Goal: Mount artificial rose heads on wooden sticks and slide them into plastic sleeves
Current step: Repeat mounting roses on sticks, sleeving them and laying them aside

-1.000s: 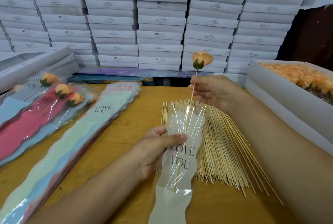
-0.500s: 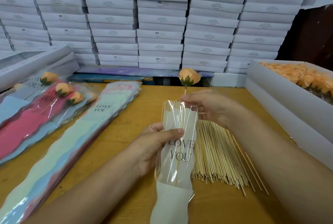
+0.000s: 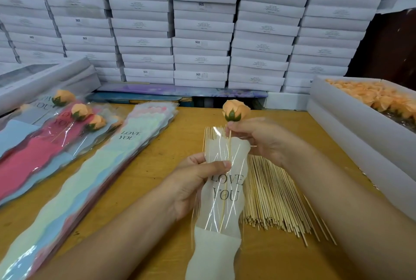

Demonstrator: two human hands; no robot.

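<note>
Two bare forearms show, each ending in a hand. The left hand (image 3: 193, 187) and the right hand (image 3: 261, 139) wear nothing: the skin is uncovered from fingertips to the lower edge of the view, where both forearms are cut off. The nails are short and unpainted; the thumbnail of the left hand shows plainly. The forearms are smooth and broad, widening toward the elbows.

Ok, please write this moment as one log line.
step: sleeving | left hand: holds sleeve | right hand: pinches stick under rose | stick partly inside
</note>
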